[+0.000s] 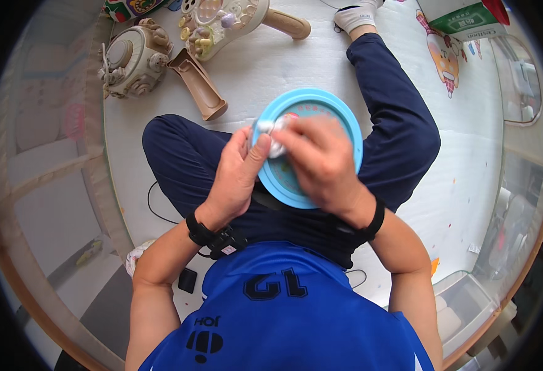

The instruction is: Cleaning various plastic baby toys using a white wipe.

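A round light-blue plastic disc with a raised rim (308,95), perhaps a lid or a toy drum, rests over my lap with a printed, greenish centre. My left hand (239,171) holds it at its left edge, thumb on top. My right hand (324,160), blurred, is over the disc and pinches a crumpled white wipe or cloth (278,146) near the left thumb. The wipe lies against the disc's upper left part. The left fingertips behind the rim are hidden.
Beyond my knees lie a brown plastic trough-like part (202,88), a round beige activity toy (134,60) and a beige toy table (225,23) with a leg. A carton (466,21) stands at upper right. Mesh playpen walls surround the white mat; thin cables lie beside me.
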`<state>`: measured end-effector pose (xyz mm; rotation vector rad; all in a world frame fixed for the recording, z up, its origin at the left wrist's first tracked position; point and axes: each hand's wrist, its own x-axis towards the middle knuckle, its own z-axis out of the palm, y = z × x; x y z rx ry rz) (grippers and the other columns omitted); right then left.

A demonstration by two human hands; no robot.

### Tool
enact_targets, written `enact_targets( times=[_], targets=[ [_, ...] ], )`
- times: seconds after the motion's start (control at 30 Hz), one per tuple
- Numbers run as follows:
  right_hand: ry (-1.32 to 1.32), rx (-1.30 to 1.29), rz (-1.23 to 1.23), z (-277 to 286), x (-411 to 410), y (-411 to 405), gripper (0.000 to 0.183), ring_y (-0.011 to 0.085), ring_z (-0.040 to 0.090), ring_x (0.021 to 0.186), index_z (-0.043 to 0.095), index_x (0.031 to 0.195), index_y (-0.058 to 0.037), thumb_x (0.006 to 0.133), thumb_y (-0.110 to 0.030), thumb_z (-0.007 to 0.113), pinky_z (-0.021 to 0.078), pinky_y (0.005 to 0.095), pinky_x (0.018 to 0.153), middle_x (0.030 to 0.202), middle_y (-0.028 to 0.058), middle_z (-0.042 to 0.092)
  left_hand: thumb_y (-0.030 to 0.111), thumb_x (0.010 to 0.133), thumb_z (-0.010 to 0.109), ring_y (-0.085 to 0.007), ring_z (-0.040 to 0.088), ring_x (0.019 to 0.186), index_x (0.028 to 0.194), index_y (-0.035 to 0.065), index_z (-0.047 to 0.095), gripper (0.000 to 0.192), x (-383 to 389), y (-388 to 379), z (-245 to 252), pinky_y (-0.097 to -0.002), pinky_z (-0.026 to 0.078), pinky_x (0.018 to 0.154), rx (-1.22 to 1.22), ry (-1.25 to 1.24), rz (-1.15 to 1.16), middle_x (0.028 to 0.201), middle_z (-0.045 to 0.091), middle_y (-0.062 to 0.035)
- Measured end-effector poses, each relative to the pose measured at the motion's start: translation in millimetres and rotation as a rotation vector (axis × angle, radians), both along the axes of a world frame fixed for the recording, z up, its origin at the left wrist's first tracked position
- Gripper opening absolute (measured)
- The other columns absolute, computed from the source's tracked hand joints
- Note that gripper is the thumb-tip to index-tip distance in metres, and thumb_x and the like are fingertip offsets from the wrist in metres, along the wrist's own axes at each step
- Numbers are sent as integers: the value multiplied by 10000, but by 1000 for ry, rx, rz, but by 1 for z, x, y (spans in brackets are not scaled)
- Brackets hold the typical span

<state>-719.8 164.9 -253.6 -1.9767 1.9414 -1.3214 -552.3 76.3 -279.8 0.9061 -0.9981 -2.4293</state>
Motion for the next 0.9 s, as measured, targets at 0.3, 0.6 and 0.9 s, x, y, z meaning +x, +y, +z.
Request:
enact_targets(
  times=[0.3, 0.6, 0.9],
  targets=[
    [290, 162, -144, 3, -40, 35, 283, 270, 647, 959, 750, 1045, -62, 768, -12, 769, 433, 399, 821, 1020, 60, 689, 267, 1042, 694, -194, 646, 1240, 1459, -61, 437, 590, 5, -3, 12, -369, 512, 1093, -154, -67, 123, 1362, 636, -170],
    [-320, 173, -52, 22, 2, 45, 310, 266, 687, 909, 742, 1101, -18, 816, 104, 733, 558, 365, 748, 1028, 141, 667, 266, 905, 859, -184, 671, 1110, 1390, -64, 473, 702, 5, -6, 9, -336, 553, 989, -407, -169, 79, 1250, 664, -151],
    [154, 167, 228, 54, 15, 12, 368, 392, 672, 1256, 701, 1124, 7, 760, 56, 714, 503, 502, 1060, 1259, 251, 708, 185, 640, 938, -396, 711, 1013, 1338, -7, 539, 827, 13, 2, 28, -420, 580, 884, -1033, -317, -62, 1156, 679, -209]
  ],
)
